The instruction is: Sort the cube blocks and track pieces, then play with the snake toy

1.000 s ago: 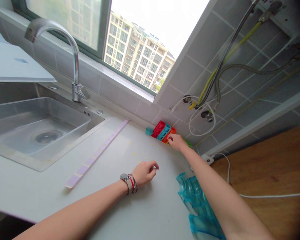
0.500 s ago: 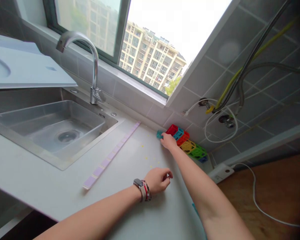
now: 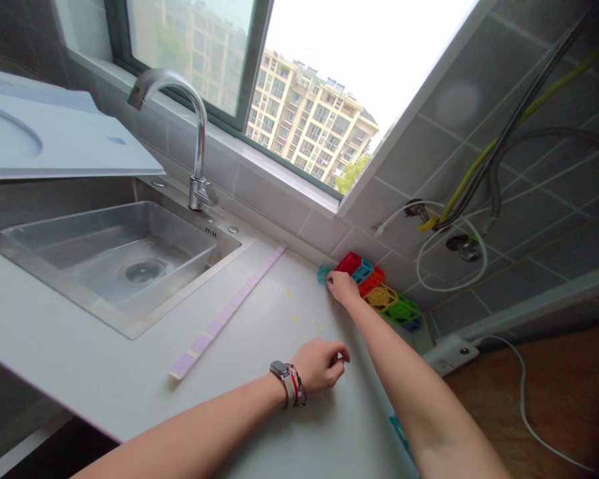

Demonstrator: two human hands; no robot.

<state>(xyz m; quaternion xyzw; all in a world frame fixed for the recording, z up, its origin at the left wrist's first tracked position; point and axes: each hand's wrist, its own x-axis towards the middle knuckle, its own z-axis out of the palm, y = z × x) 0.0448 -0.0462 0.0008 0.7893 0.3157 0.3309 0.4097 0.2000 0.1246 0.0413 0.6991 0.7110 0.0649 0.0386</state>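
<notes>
My right hand (image 3: pixel 343 288) reaches to the back of the counter. Its fingers are closed at a small translucent teal plastic piece (image 3: pixel 323 274), partly hidden behind the fingertips. Right beside it, against the tiled wall, stands a row of open-frame plastic blocks: a red block (image 3: pixel 349 262), a blue block (image 3: pixel 363 271), an orange-red block (image 3: pixel 372 281), a yellow block (image 3: pixel 381 297) and a green block (image 3: pixel 402 310). My left hand (image 3: pixel 319 364), with a watch and bracelets on its wrist, rests on the counter, fingers loosely curled, nothing visible in them.
A purple-and-white strip (image 3: pixel 229 310) lies across the white counter (image 3: pixel 259 346). To the left are a steel sink (image 3: pixel 140 326) with a clear plastic tub, and a tap (image 3: pixel 199 146). Small yellow bits dot the counter. A teal piece (image 3: pixel 402 432) shows beside my right forearm.
The view has shifted slightly, moving the scene right and down. My right hand stays at the teal piece, its fingers a little more bent. My left hand keeps its pose.
</notes>
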